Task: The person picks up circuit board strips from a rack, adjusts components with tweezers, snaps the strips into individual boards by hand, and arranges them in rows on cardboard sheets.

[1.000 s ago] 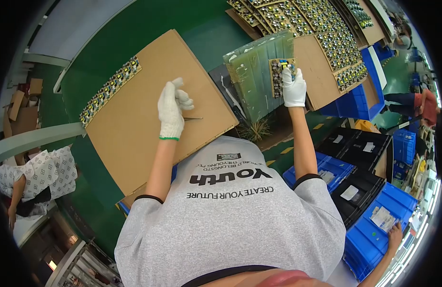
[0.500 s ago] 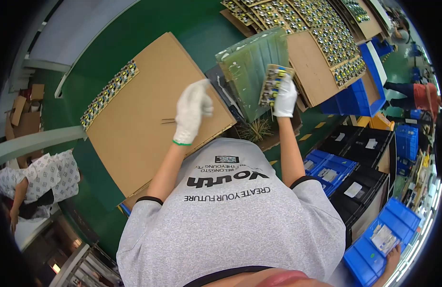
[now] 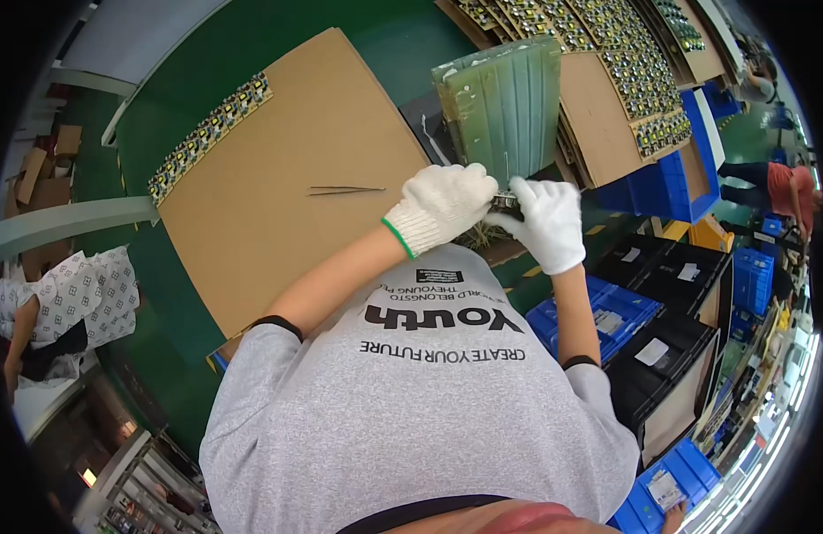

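Note:
In front of my chest, my left hand point(image 3: 449, 206), in a white knit glove with a green cuff, is closed on one end of a small circuit board point(image 3: 506, 201). My right hand point(image 3: 547, 221), also gloved in white, grips the board's other end. The board is seen nearly edge-on, and the gloves hide most of it. A pair of tweezers point(image 3: 345, 190) lies on the cardboard sheet point(image 3: 278, 169) to the left of my hands. Just beyond the board stands a greenish translucent stack of panels point(image 3: 509, 107). Thin cut strips point(image 3: 481, 237) show below my hands.
A row of circuit boards point(image 3: 207, 138) lines the cardboard's far left edge. More boards point(image 3: 638, 80) cover sheets at the upper right. Blue bins point(image 3: 656, 191) and black crates point(image 3: 656, 347) stand to the right. Other people are at the left and right edges.
My left hand has moved right, off the cardboard, and taken hold of the circuit board. My right hand has brought the board lower and turned it edge-on. The tweezers are now uncovered.

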A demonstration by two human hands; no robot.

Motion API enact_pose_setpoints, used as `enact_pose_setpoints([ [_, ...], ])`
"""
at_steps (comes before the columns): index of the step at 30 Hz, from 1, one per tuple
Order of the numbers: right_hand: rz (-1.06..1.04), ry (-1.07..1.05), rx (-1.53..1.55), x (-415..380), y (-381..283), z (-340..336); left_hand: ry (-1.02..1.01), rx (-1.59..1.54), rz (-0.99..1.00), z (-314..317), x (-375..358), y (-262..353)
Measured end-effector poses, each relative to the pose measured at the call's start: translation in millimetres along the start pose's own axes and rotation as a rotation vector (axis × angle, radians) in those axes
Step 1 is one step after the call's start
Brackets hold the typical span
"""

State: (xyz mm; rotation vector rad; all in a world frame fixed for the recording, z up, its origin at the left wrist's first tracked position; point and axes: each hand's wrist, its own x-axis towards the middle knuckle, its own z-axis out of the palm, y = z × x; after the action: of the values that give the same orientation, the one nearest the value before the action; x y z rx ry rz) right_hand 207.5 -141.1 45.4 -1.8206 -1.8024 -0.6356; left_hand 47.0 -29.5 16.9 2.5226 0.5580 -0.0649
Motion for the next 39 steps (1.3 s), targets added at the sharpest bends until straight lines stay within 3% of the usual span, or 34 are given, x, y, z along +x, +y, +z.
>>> enact_pose_setpoints([
  [5, 0.081, -0.215, 0.179, -31, 13, 26, 0.192, -0.151, -0.145, -13, -17, 0],
  [7, 0.092, -0.272, 0.229, -48, 18, 45, 0.405, -0.192, -0.194, -15, -27, -12],
  [9, 0.589, -0.035, 0.377, -56, 29, 75, 0.514, -0.212, -0.220, -15, -37, -21],
  [12, 0.650, 0.060, 0.442, -46, 33, 109, 0.499, -0.429, -0.406, -14, -49, -37],
  [17, 0.818, 0.080, 0.487, -18, 28, 111, 0.499, -0.496, -0.450, -4, -60, -48],
  [22, 0.756, 0.063, 0.476, -34, 60, 132, 0.511, -0.539, -0.454, 0, -61, -56],
  [25, 0.750, 0.094, 0.687, -43, 74, 145, 0.499, -0.554, -0.451, 1, -57, -59],
  [29, 0.575, 0.021, 0.351, -44, 93, 151, 0.449, -0.583, -0.410, 3, -55, -54],
  [34, 0.546, 0.065, 0.453, -39, 109, 175, 0.447, -0.561, -0.344, 7, -53, -57],
  [37, 0.775, -0.081, 0.421, -40, 106, 174, 0.411, -0.625, -0.369, 16, -59, -54],
  [39, 0.817, -0.092, 0.415, -45, 101, 174, 0.404, -0.652, -0.377, 18, -61, -54],
])
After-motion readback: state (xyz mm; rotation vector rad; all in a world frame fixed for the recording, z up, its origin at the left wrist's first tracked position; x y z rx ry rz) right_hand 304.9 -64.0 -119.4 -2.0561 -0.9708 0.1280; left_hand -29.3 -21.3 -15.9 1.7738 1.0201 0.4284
